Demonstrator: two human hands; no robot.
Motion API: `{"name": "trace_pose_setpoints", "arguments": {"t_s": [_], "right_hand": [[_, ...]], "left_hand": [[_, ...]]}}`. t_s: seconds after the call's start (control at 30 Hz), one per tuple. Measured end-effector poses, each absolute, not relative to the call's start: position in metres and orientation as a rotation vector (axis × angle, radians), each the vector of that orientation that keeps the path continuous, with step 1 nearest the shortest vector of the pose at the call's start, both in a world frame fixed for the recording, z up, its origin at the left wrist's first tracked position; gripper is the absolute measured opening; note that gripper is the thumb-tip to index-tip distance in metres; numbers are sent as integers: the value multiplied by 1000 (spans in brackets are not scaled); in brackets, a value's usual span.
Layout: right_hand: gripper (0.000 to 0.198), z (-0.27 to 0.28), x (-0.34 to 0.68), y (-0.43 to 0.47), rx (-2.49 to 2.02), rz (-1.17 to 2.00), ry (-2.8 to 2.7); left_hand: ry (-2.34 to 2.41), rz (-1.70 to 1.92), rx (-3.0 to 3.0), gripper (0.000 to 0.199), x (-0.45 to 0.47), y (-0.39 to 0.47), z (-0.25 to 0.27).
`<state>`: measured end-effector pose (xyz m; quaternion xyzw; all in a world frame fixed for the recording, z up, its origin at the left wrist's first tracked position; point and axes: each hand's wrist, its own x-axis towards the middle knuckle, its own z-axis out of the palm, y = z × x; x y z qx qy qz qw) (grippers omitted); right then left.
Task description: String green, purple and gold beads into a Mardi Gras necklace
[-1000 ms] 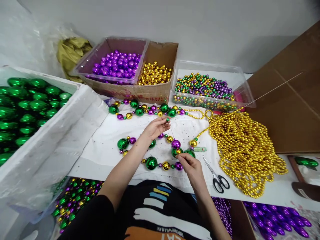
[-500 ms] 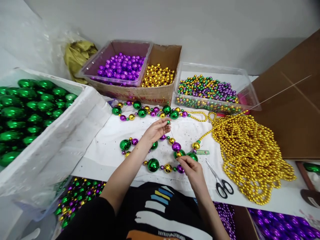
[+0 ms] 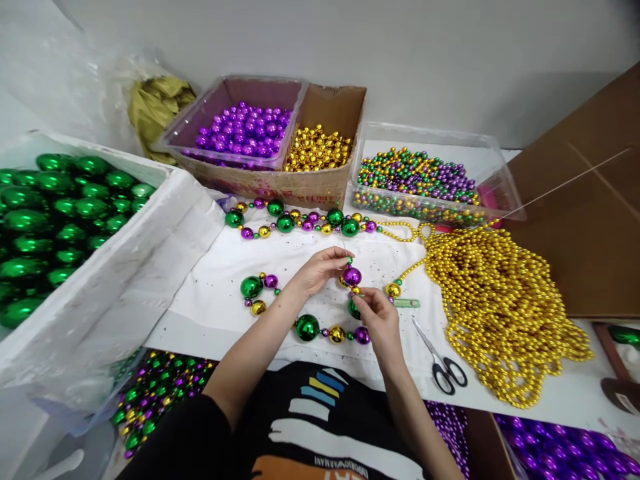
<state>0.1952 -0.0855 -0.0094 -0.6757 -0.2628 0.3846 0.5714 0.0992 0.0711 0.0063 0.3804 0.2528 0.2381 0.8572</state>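
Note:
My left hand (image 3: pixel 319 272) pinches a small green bead (image 3: pixel 349 261) on a thin thread, just above a shiny purple ball (image 3: pixel 353 277). Below that ball, the fingers of my right hand (image 3: pixel 383 323) are closed on a small gold bead (image 3: pixel 355 290). A large green ball (image 3: pixel 354 307) is partly covered by the right fingers. These belong to a strand of mixed beads that loops over the white cloth (image 3: pixel 200 293), with a big green ball (image 3: pixel 307 327) along its near side. My left forearm hides part of the loop.
A finished-looking bead strand (image 3: pixel 285 223) lies behind my hands. Scissors (image 3: pixel 445 370), a green cutter (image 3: pixel 407 303) and heaped gold bead chains (image 3: pixel 500 307) are at right. Behind stand a cardboard box (image 3: pixel 320 187) and a clear bin (image 3: pixel 435 200); a white box (image 3: pixel 150 233) is at left.
My left hand has come down and right with the green bead, which now sits close to the purple ball. My right hand has risen slightly, lifting that part of the strand.

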Motion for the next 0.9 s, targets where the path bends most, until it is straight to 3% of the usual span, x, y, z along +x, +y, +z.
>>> {"name": "trace_pose_setpoints", "arguments": {"t_s": [0.23, 0.43, 0.7, 0.9], "right_hand": [[32, -13, 211, -78, -1542, 974, -644], [33, 26, 242, -71, -1764, 561, -960], [22, 46, 261, -29, -1716, 386, -1186], [19, 44, 261, -23, -1573, 575, -877]], "left_hand": [[603, 690, 1053, 19, 109, 78, 20], [436, 812, 1264, 14, 137, 88, 57], [323, 819, 1433, 17, 162, 91, 96], [304, 720, 1333, 28, 151, 94, 78]]}}
